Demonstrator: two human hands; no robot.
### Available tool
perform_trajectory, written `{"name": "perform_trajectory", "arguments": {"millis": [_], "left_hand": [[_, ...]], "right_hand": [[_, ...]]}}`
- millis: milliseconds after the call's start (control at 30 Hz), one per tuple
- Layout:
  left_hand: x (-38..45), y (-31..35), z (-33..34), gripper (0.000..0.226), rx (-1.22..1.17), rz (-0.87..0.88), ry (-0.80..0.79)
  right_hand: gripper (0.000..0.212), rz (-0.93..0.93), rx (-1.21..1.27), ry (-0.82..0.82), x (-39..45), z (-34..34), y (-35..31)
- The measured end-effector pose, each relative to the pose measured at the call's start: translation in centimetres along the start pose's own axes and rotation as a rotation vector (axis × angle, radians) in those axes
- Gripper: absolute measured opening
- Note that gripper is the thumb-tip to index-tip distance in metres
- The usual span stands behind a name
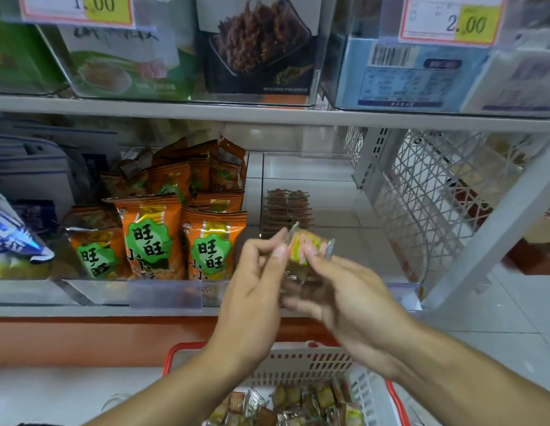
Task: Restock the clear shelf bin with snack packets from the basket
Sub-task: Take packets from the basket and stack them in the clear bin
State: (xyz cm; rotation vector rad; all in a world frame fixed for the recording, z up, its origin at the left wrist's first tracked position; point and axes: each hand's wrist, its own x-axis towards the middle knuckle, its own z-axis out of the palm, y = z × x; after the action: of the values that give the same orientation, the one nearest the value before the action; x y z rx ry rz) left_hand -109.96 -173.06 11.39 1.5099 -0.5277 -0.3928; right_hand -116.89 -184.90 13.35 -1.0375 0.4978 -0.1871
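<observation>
Green-yellow snack packet [304, 245], blurred, pinched by both hands

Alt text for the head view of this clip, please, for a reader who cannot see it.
Two bare hands, left hand and right hand, hold a small snack packet between them in front of a clear shelf bin that holds a short stack of packets at its back. Orange snack bags fill the next bin; a red-rimmed basket of packets sits below.
</observation>
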Motion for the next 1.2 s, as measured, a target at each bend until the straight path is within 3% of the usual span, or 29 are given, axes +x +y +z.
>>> {"name": "perform_trajectory", "arguments": {"millis": [67,200,333,567,700,800,1000,1100,1200], "left_hand": [[0.7,0.0,0.3,0.031,0.231,0.058,-0.058],[2.0,-0.6,1.1,0.069,0.693,0.184,-0.297],[3.2,-1.8,1.6,0.084,0.993,0.243,-0.463],[3.6,-3.1,3.3,0.097,1.313,0.308,-0.525],[3.6,-3.1,3.4,0.096,1.323,0.323,-0.526],[3.5,-3.2,3.4,0.096,1.326,0.336,-0.525],[3.5,-3.6,3.3,0.094,1.308,0.355,-0.522],[3.6,-3.8,3.3,0.094,1.296,0.376,-0.508],[3.5,-3.9,3.3,0.094,1.285,0.399,-0.497]], "right_hand": [[0.023,-0.154,-0.107,0.065,1.3,-1.0,-1.8],[0.029,-0.455,-0.759,0.342,5.3,-3.7,-4.3],[0.032,-0.355,-1.23,0.412,10.9,-6.6,-4.9],[0.035,-0.204,-1.48,0.369,19.8,-9.6,-5.0],[0.04,-0.255,-1.438,0.368,22.6,-9.1,-4.7],[0.044,-0.228,-1.173,0.429,23.6,-9.0,-4.2],[0.056,-0.177,-0.978,0.625,24.3,-8.9,-3.3],[0.053,-0.177,-0.987,0.623,24.7,-8.6,-3.3],[0.036,-0.117,-0.925,0.72,24.9,-8.0,-3.3]]}}
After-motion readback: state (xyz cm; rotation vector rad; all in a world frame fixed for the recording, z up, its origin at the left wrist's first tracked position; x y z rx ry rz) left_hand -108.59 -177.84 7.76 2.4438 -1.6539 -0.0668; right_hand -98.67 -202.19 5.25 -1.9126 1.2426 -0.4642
